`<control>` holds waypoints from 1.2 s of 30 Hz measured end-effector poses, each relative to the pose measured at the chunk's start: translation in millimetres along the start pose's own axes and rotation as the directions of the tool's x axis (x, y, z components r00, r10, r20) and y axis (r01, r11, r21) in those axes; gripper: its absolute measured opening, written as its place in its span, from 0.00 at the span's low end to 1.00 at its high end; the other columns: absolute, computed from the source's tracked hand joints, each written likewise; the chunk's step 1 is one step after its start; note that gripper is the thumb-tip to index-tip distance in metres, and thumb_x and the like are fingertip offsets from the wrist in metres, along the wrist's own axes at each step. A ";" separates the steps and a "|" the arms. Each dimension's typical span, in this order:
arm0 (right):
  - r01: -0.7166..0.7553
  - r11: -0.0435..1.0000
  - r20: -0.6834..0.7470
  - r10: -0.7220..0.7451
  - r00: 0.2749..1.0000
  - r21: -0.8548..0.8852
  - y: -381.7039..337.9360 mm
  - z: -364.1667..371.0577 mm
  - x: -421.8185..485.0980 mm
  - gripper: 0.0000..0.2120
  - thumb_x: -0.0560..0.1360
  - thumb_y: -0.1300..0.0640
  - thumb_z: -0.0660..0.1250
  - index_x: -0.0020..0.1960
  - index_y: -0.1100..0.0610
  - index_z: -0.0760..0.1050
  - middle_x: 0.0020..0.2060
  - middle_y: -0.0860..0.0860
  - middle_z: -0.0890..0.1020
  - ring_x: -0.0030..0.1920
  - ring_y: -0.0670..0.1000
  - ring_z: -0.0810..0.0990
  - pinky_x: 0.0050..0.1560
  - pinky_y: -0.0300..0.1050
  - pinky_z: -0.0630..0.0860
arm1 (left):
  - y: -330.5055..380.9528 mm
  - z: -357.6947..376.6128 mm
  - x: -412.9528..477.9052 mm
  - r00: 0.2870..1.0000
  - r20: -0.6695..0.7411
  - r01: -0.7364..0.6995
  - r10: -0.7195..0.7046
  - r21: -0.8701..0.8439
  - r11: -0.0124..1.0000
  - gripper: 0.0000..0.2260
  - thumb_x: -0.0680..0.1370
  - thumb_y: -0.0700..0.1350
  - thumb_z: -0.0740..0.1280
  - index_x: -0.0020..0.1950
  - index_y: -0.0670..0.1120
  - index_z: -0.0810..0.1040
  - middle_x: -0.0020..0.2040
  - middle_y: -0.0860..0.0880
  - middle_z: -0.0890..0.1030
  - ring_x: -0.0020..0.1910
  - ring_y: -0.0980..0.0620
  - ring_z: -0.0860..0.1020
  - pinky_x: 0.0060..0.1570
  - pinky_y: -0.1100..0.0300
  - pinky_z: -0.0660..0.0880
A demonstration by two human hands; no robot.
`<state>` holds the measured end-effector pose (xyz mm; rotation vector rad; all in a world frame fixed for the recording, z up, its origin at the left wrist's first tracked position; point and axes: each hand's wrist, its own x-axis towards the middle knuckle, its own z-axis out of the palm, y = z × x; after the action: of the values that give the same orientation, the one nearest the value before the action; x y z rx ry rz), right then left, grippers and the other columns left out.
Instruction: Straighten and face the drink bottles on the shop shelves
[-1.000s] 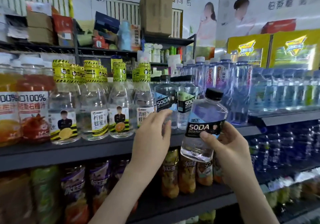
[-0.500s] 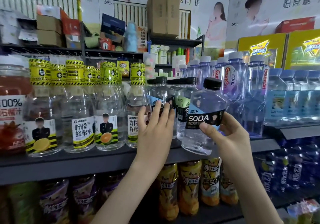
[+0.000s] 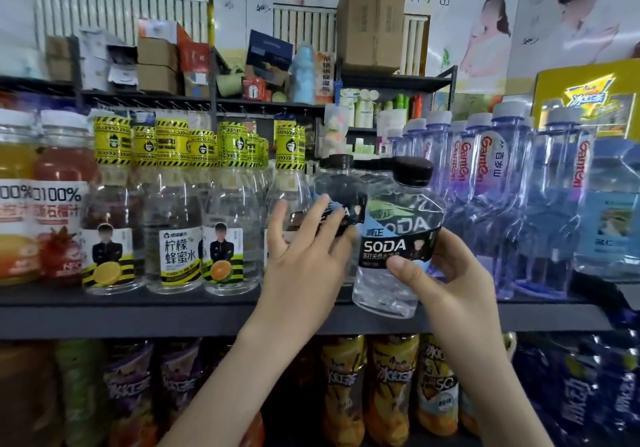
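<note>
Right hand [image 3: 450,284]: grip wrapped round the label band of a clear plastic soda bottle with black cap [image 3: 391,238], thumb in front.

Bottle: long axis tilted, cap up and to the right, base just over the front edge of the dark grey shelf [image 3: 138,315], label outward.

Left hand [image 3: 304,259]: fingers straight, apparently touching a second black-capped soda bottle [image 3: 337,187] standing just left.

Judged next: stand it upright beside its twin. The right hand is nearer.

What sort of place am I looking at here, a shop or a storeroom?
Most likely a small grocery or convenience shop. Dark shelves carry front-facing rows of bottled drinks, such as the yellow-topped bottles and purple-tinted water bottles, and cardboard boxes of stock sit up top.
</note>
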<state>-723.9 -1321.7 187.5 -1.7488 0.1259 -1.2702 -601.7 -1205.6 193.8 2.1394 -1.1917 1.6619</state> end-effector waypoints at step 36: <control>0.444 0.718 0.191 -0.409 0.892 -0.536 32.9 46.1 5.0 0.39 0.74 0.65 0.68 0.76 0.53 0.48 0.52 0.48 0.66 0.49 0.42 0.63 0.56 0.32 0.60 | -12.4 8.1 -31.3 0.991 -0.040 0.124 -0.131 -0.147 0.981 0.32 0.76 0.62 0.61 0.75 0.46 0.63 0.75 0.49 0.64 0.75 0.46 0.58 0.69 0.38 0.45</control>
<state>-671.7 -1314.3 166.0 -2.4373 0.0694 -1.6266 -589.0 -1187.2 167.4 2.0303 -1.1000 1.5176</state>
